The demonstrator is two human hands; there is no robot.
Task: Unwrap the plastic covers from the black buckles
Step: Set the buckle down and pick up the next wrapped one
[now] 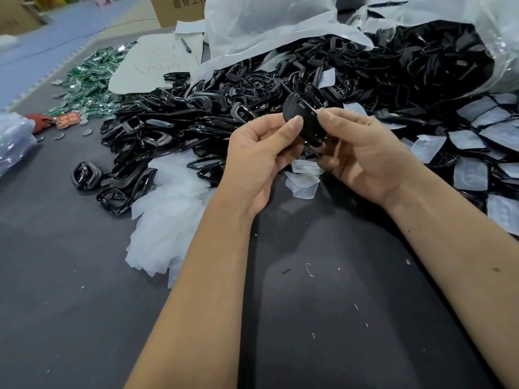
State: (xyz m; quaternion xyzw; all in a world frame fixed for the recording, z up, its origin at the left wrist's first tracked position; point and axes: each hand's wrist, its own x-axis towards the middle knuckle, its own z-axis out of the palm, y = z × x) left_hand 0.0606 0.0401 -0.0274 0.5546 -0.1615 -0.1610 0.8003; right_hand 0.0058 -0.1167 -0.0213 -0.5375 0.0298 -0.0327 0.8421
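Note:
A black buckle (pixel 302 116) is held up between both hands above the dark table. My left hand (pixel 258 153) pinches its lower left side with the thumb on top. My right hand (pixel 362 153) grips its right edge between thumb and fingers. Whether a clear cover still clings to it I cannot tell. A big heap of bare black buckles (pixel 196 108) lies behind the hands. Wrapped buckles in clear covers (pixel 471 144) are spread at the right. Discarded clear covers (pixel 171 217) are piled left of my left forearm.
A large clear plastic bag (pixel 438 49) full of buckles lies open at the back right. Green pieces (pixel 92 80) are piled at the far left, beside grey card sheets (pixel 157 63) with a pen. A cardboard box (pixel 179 9) stands behind. Small scraps dot the dark table (pixel 323 318).

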